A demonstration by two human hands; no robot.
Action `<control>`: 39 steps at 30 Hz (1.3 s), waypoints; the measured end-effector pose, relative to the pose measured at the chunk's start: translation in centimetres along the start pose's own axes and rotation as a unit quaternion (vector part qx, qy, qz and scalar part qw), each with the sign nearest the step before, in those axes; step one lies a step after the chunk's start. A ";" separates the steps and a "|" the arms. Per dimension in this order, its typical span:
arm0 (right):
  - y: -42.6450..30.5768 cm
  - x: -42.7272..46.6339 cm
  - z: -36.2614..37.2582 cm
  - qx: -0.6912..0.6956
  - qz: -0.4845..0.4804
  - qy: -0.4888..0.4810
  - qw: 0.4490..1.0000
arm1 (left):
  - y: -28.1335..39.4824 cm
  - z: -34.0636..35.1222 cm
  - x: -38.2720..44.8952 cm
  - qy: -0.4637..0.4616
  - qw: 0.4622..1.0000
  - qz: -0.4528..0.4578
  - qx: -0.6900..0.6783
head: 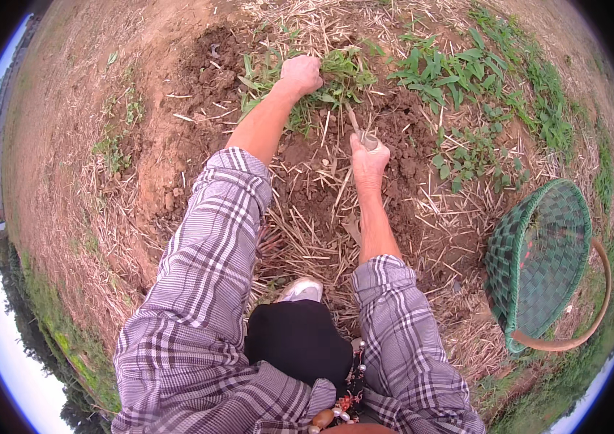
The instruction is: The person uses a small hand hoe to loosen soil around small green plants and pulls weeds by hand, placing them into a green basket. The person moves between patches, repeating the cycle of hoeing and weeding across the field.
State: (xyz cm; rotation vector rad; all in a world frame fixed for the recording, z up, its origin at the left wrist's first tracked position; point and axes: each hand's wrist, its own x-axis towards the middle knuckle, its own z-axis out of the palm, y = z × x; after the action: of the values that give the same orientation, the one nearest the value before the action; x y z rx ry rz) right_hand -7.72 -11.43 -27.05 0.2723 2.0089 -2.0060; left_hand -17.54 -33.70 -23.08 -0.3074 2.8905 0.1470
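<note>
My left hand (301,76) is closed around a clump of green weeds (345,73), whose leaves stick out on both sides of the fist. Below it and to the right, my right hand (370,160) grips a slim hand tool (354,118) by its round-ended handle. The tool's shaft slants up and left to the base of the clump, where leaves and soil hide its tip. Loose brown soil (404,119) with broken clods surrounds the weeds.
A green woven basket (502,255) with a curved brown handle (602,304) lies tilted at the right. More leafy weeds (453,70) grow at the upper right. Dry straw (307,238) litters the ground. My light-coloured shoe (301,290) is below the hands.
</note>
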 end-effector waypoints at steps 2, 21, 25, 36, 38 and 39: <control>0.0 -3.4 -1.4 -0.124 -0.034 0.009 0.992 | -0.1 -0.5 0.0 -0.015 0.998 0.015 -0.052; -17.8 -0.2 -10.2 -0.510 -0.020 -0.113 0.852 | 1.9 5.4 4.1 0.039 0.975 0.028 -0.216; -15.2 0.9 -3.9 -0.514 -0.025 -0.132 0.847 | 1.4 6.2 4.6 0.048 0.975 0.055 -0.210; 0.9 2.9 -7.3 -0.340 -0.110 -0.001 0.934 | 1.8 6.1 4.6 -0.020 0.989 0.109 0.103; 0.9 1.8 -4.0 -0.163 -0.036 0.013 0.986 | -0.9 6.0 4.0 0.041 0.990 0.048 -0.125; 1.1 0.7 -3.2 -0.007 0.017 0.044 0.999 | -0.8 5.9 3.4 0.075 0.922 0.002 -0.379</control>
State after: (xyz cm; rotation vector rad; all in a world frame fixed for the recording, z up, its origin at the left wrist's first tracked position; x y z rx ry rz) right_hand -8.29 -8.24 -28.33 0.3970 2.0555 -1.9913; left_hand -19.37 -34.42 -29.66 -0.4483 2.8406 1.3020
